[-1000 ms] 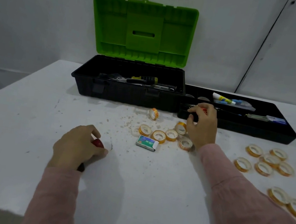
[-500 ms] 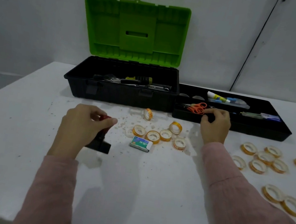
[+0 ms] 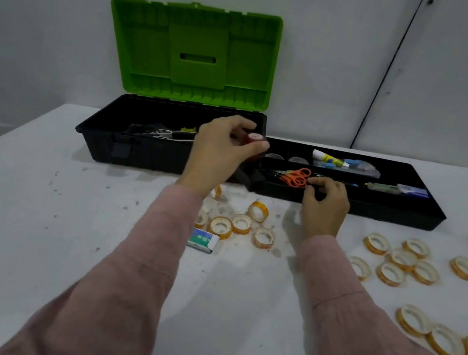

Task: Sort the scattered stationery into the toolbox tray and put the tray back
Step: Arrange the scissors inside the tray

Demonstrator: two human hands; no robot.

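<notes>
At frame centre, the left hand [image 3: 218,152] grips a red stapler [image 3: 251,140] over the tray [image 3: 345,202]; the right hand [image 3: 326,202], curled and empty, rests on its front rim.

Table [image 3: 33,237]: white, speckled.
Toolbox [image 3: 140,144]: open, at the back.
Tray [image 3: 405,212]: right of toolbox, touching.
Tape rolls [image 3: 403,259]: scattered before the tray.
Staple box [image 3: 203,240]: near toolbox front.

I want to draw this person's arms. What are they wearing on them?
Both arms wear long sleeves of soft, dusty pink cloth with a faint weave and loose folds. The left sleeve and the right sleeve end at the wrists. The left hand and right hand are bare: no gloves, rings or watch visible.
</notes>
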